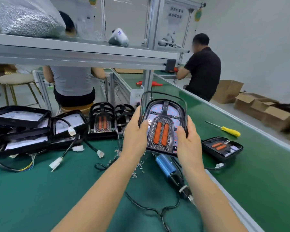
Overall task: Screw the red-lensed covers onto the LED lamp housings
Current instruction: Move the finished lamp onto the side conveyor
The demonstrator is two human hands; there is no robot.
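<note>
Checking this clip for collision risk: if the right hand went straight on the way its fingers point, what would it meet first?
The right hand grips the lamp assembly, fingers pointing up and away. Straight on, it would probably cross bare green conveyor belt first; depth is unclear from this one view.

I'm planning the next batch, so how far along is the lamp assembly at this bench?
Looks done: one covered lamp lies flat on the belt at right. In hand: both hands, left and right, hold a lamp with its red-lensed cover seated, while the blue screwdriver lies on the mat and loose screws wait beside it. Left: open housings piled at left and spare covers stacked behind.
</note>
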